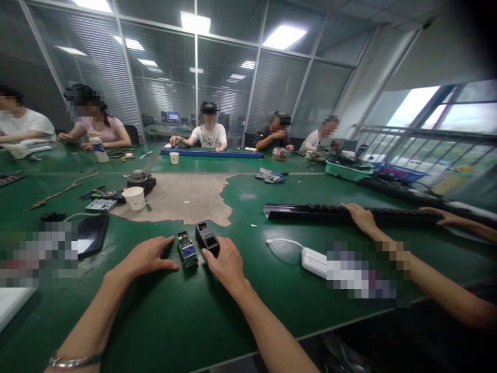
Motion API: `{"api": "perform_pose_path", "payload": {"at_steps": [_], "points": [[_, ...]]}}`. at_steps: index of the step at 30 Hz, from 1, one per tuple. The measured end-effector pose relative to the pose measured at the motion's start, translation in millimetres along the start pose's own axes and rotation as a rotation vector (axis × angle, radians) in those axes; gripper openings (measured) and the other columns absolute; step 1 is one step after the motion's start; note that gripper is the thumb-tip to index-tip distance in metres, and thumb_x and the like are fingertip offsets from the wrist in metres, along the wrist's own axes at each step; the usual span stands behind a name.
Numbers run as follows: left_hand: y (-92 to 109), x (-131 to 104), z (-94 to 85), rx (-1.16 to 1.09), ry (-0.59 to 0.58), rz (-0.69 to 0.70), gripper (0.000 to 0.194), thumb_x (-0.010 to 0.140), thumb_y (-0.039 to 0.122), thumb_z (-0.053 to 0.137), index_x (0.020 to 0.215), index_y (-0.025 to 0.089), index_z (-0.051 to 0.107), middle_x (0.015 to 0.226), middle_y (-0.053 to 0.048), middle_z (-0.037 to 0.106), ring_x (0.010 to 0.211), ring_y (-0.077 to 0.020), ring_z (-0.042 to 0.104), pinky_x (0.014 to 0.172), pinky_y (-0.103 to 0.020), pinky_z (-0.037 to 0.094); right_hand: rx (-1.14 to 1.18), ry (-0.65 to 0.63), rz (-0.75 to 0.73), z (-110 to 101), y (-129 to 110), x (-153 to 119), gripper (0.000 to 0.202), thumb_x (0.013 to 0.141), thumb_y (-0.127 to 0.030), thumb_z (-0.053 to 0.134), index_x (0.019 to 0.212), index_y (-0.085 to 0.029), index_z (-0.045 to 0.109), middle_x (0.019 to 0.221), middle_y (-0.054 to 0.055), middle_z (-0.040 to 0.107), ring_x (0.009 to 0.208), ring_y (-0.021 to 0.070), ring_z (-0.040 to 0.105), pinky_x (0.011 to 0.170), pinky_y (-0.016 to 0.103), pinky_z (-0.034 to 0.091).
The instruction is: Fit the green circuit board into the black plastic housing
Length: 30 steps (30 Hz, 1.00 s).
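On the green table in front of me stands a small green circuit board [187, 249] with a blue-grey screen. Just to its right is a dark grey plastic housing [207, 236] with cut-out openings. My right hand [226, 262] grips the housing's near right side between thumb and fingers. To the left of the board, my left hand [149, 255] rests with fingers and thumb spread, holding nothing and a little apart from the board. A silver bracelet [75, 360] circles my left wrist.
At the right, another person's hands [361, 217] hold a long black rail [295, 211]. A white power strip [314, 262] with a cable lies nearer. Paper cup [134, 199], dark phone-like slab [93, 232] and brown sheet [190, 194] lie beyond my left hand. Several people sit opposite.
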<state>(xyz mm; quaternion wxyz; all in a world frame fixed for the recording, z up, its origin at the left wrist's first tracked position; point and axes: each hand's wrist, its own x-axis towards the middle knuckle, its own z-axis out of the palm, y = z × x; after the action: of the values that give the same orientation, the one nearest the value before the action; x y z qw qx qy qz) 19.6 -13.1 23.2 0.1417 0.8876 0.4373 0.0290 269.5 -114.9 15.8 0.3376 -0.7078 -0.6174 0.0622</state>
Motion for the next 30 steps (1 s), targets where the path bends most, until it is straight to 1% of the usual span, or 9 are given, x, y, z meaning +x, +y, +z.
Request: {"api": "perform_pose_path", "payload": {"at_steps": [2, 5, 8, 11, 15, 19, 24, 30], "points": [[-0.3, -0.1, 0.0, -0.003, 0.001, 0.003, 0.087, 0.072, 0.073, 0.054, 0.141, 0.020, 0.043, 0.099, -0.009, 0.063, 0.084, -0.0250, 0.057, 0.067, -0.028, 0.037, 0.025, 0.007, 0.001, -1.7, -1.8, 0.7, 0.033, 0.082, -0.040, 0.061, 0.106, -0.017, 0.063, 0.099, 0.010, 0.064, 0.094, 0.0229, 0.060, 0.083, 0.031, 0.046], [0.4, -1.0, -0.8, -0.008, 0.006, 0.008, 0.087, 0.071, 0.073, 0.055, 0.139, 0.020, 0.045, 0.098, -0.009, 0.063, 0.083, -0.0249, 0.057, 0.066, -0.029, 0.037, 0.101, 0.038, -0.015, -8.4, -8.3, 1.7, 0.028, 0.082, -0.039, 0.062, 0.100, -0.017, 0.065, 0.093, 0.007, 0.066, 0.088, 0.0209, 0.061, 0.079, 0.029, 0.046], [1.9, -2.2, -2.0, -0.010, 0.016, 0.018, 0.087, 0.071, 0.073, 0.055, 0.138, 0.019, 0.046, 0.096, -0.009, 0.063, 0.081, -0.0247, 0.057, 0.065, -0.029, 0.037, 0.187, 0.071, -0.060, -14.9, -20.9, 1.9, 0.028, 0.085, -0.042, 0.058, 0.098, -0.018, 0.066, 0.089, 0.005, 0.067, 0.084, 0.0191, 0.061, 0.076, 0.028, 0.045], [3.2, -3.0, -2.8, -0.002, 0.019, 0.020, 0.085, 0.072, 0.072, 0.056, 0.138, 0.020, 0.046, 0.096, -0.008, 0.064, 0.083, -0.0252, 0.058, 0.066, -0.028, 0.038, 0.215, 0.072, -0.094, -15.6, -36.5, 1.2, 0.030, 0.086, -0.045, 0.056, 0.094, -0.018, 0.066, 0.085, 0.005, 0.067, 0.081, 0.0184, 0.062, 0.073, 0.027, 0.045], [3.3, -2.8, -2.5, 0.012, 0.024, 0.015, 0.084, 0.071, 0.072, 0.056, 0.136, 0.019, 0.048, 0.096, -0.009, 0.064, 0.083, -0.0254, 0.058, 0.067, -0.029, 0.038, 0.148, 0.051, -0.060, -7.9, -52.7, 0.3, 0.031, 0.081, -0.048, 0.061, 0.092, -0.018, 0.066, 0.086, 0.007, 0.068, 0.080, 0.0197, 0.062, 0.071, 0.028, 0.045], [1.8, -1.9, -1.5, 0.018, 0.025, 0.039, 0.082, 0.072, 0.072, 0.056, 0.137, 0.022, 0.047, 0.095, -0.008, 0.063, 0.081, -0.0243, 0.058, 0.066, -0.029, 0.038, 0.082, 0.028, -0.036, -0.1, -61.2, 0.0, 0.033, 0.080, -0.049, 0.063, 0.092, -0.018, 0.064, 0.088, 0.008, 0.067, 0.083, 0.0221, 0.063, 0.074, 0.030, 0.046], [0.7, -1.2, -1.3, 0.013, 0.028, 0.054, 0.083, 0.072, 0.073, 0.055, 0.136, 0.020, 0.048, 0.093, -0.008, 0.063, 0.080, -0.0240, 0.058, 0.066, -0.029, 0.038, 0.033, 0.001, -0.056, 4.0, -64.2, -4.3, 0.036, 0.080, -0.051, 0.063, 0.094, -0.018, 0.061, 0.091, 0.010, 0.066, 0.087, 0.0242, 0.064, 0.076, 0.033, 0.047], [3.6, -2.1, -2.6, 0.011, 0.029, 0.040, 0.081, 0.072, 0.072, 0.055, 0.136, 0.023, 0.049, 0.091, -0.006, 0.064, 0.078, -0.0235, 0.058, 0.063, -0.028, 0.037, -0.014, -0.022, -0.060, 3.9, -64.4, -12.5, 0.034, 0.081, -0.048, 0.063, 0.098, -0.018, 0.059, 0.094, 0.010, 0.065, 0.086, 0.0259, 0.064, 0.074, 0.035, 0.048]]}}
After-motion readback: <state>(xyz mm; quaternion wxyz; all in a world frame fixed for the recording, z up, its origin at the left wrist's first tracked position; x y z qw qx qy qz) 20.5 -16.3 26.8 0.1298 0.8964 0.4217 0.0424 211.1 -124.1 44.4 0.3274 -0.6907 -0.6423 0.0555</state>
